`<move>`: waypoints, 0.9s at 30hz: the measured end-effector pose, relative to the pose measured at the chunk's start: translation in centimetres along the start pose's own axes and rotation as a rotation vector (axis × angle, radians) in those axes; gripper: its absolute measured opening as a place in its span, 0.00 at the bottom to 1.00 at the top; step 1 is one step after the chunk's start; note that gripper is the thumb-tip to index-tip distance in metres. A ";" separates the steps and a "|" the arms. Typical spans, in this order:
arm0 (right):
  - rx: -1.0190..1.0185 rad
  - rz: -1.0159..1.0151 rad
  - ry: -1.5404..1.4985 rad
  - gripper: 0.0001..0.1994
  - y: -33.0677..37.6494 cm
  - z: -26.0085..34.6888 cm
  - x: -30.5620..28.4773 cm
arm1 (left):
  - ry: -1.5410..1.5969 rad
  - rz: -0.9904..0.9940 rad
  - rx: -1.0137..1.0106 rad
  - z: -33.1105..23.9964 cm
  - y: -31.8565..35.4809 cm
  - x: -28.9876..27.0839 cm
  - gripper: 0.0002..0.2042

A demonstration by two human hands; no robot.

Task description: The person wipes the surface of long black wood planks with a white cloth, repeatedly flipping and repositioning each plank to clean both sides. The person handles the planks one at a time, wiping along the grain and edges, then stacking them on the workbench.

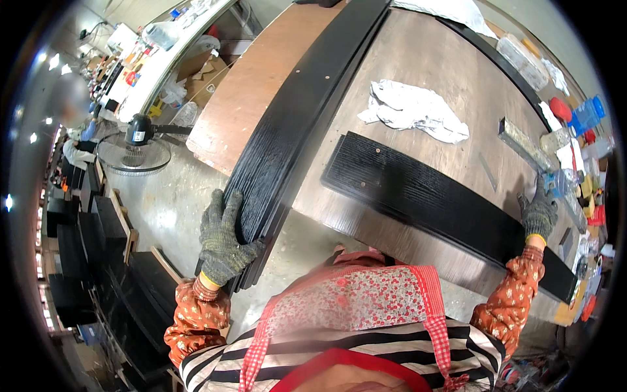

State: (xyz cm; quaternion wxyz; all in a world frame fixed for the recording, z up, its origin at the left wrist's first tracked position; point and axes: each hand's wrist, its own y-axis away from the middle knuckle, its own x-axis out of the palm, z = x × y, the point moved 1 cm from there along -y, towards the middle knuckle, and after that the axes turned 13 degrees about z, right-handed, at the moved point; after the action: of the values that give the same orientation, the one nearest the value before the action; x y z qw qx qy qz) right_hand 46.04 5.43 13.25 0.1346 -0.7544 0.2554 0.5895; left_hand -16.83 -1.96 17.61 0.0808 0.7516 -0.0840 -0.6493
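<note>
My left hand [223, 240], in a dark grey knit glove with a yellow cuff edge, rests at the near end of a stack of long black wood-grain boards [281, 130]. Its fingers are stretched and spread along the board's left edge, the thumb lying across the top. A shorter black board stack [418, 189] lies slantwise on the wood-grain table [353, 215], with small holes near its left end. Beside its far edge, toward the right end, is my right hand [539, 215] in a matching glove, fingers extended and apart. I see nothing held in it.
A crumpled white cloth [418, 111] lies on the table beyond the shorter boards. A speckled bar [526, 145], a blue bottle [586, 116] and other containers crowd the right edge. Left stand a fan [136, 147] and black boards [147, 287]; a person works farther back.
</note>
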 end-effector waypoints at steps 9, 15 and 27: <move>-0.917 -0.130 -0.311 0.45 -2.2 20.6 -7.4 | 0.055 -0.013 -0.019 0.4 -1.1 0.1 0.53; -1.149 0.091 -0.336 0.35 -5.9 31.6 -4.7 | 0.061 -0.010 -0.151 -0.5 0.5 0.6 0.53; -1.426 -0.065 -0.503 0.27 9.7 39.0 -12.0 | 0.017 -0.094 -0.139 -0.6 0.9 0.9 0.49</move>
State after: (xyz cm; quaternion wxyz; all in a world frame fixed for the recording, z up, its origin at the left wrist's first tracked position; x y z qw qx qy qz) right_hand 6.62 19.76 15.24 -0.3146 -0.5087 -0.2488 0.7618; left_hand -16.14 -3.05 17.07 0.1029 0.7529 -0.0028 -0.6501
